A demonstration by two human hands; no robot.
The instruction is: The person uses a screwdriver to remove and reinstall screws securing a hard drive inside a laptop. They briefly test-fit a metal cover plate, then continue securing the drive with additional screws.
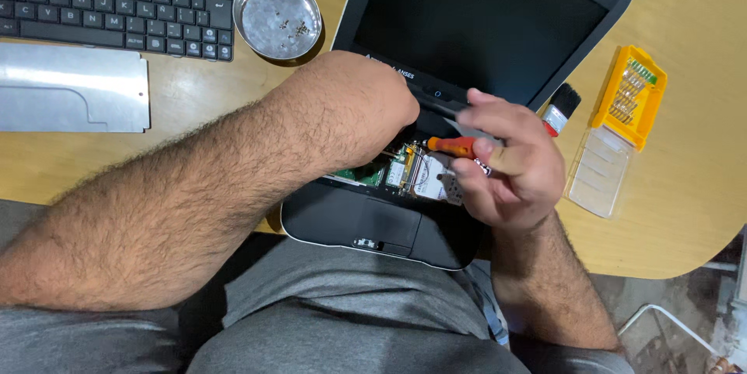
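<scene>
While the right hand grips an orange screwdriver with its fingers closed around it, the tip points into the opened laptop at the near edge of the desk. The left hand rests on the laptop, its fingers hidden, so I cannot tell their state. A small metal bowl with screws stands near the far edge beside a keyboard.

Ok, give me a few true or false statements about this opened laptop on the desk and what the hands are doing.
1. The right hand holds an orange-handled screwdriver. True.
2. The round metal dish is empty. False: small screws lie in it.
3. The dark opened laptop has its keyboard fitted. False: circuit boards show.
4. The yellow plastic bit case lies open on the wooden desk. True.
5. The left hand rests on the black separate keyboard. False: it reaches into the laptop.
</scene>
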